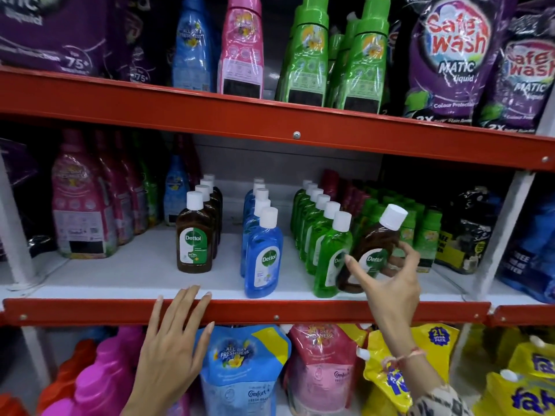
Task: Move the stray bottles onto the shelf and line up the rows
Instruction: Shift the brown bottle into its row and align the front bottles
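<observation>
On the white middle shelf (pixel 126 277) stand three front-to-back rows of white-capped Dettol bottles: a brown row (pixel 195 235) at left, a blue row (pixel 262 250) in the middle, a green row (pixel 330 253) at right. A stray brown Dettol bottle (pixel 375 247) leans tilted to the right of the green row's front bottle, its base on the shelf. My right hand (pixel 390 280) grips this bottle around its lower body. My left hand (pixel 171 340) lies flat with fingers spread on the red front rail (pixel 270 313), holding nothing.
Small green bottles (pixel 426 232) and dark pouches (pixel 471 232) crowd the shelf right of the stray bottle. Pink fabric-softener bottles (pixel 81 208) stand at far left. Tall bottles and purple pouches fill the upper shelf; refill pouches (pixel 240 367) sit below the rail.
</observation>
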Available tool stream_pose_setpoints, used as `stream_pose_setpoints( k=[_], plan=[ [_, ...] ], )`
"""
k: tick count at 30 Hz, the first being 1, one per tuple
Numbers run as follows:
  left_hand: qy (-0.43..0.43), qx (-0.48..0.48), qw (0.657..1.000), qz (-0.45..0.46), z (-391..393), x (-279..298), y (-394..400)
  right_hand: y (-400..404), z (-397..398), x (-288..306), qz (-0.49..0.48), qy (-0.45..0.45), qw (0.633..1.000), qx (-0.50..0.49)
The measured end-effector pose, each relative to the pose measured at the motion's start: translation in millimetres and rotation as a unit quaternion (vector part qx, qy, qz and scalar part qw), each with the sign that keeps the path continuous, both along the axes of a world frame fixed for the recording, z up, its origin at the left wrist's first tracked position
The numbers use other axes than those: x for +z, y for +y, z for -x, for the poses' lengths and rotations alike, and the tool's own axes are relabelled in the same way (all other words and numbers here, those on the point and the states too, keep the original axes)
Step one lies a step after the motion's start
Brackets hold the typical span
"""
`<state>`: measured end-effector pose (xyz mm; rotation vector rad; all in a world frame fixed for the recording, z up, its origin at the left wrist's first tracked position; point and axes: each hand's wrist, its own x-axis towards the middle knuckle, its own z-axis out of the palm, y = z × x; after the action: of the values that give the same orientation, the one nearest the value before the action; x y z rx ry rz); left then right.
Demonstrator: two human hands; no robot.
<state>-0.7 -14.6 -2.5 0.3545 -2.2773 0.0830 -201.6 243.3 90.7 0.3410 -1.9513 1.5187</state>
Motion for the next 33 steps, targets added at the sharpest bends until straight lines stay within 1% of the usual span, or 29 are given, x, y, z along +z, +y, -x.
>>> stream_pose_setpoints(
  k=[4,7,13,16,19,24,27,30,33],
  plan=[
    [-0.018,0.012,1.000,-0.001,-12.0,-1.4,-18.7,-37.3,-58.2,10.3,0.030,0.007,0.993,0.111],
    [-0.029,0.028,0.999,-0.007,-20.8,-1.9,-34.0,-73.1,-88.5,12.6,0.046,-0.008,0.981,0.188],
    [-0.031,0.035,0.999,-0.022,-39.8,0.2,-58.2,-153.9,-123.7,11.3,0.020,-0.008,0.965,0.263],
    [-0.026,0.025,0.999,-0.033,-41.5,1.7,-58.9,-187.8,-126.7,8.1,-0.008,-0.024,0.960,0.278],
    [-0.021,0.017,0.999,-0.027,-40.1,-0.2,-59.9,-211.8,-122.6,3.5,-0.047,-0.032,0.964,0.260],
    [-0.019,0.007,0.999,-0.026,-40.2,-2.2,-64.3,-234.3,-114.5,-4.9,-0.115,-0.075,0.964,0.225],
    [-0.021,0.007,0.999,-0.034,-41.8,0.9,-61.2,-239.4,-114.0,-8.1,-0.140,-0.074,0.963,0.219],
    [-0.018,0.012,0.995,-0.097,-42.3,13.2,-50.1,-240.2,-113.4,-9.3,-0.165,-0.065,0.959,0.221],
    [0.018,0.000,0.983,-0.182,-39.5,28.8,-39.6,-234.4,-109.5,-8.2,-0.160,-0.076,0.952,0.251]
  ],
)
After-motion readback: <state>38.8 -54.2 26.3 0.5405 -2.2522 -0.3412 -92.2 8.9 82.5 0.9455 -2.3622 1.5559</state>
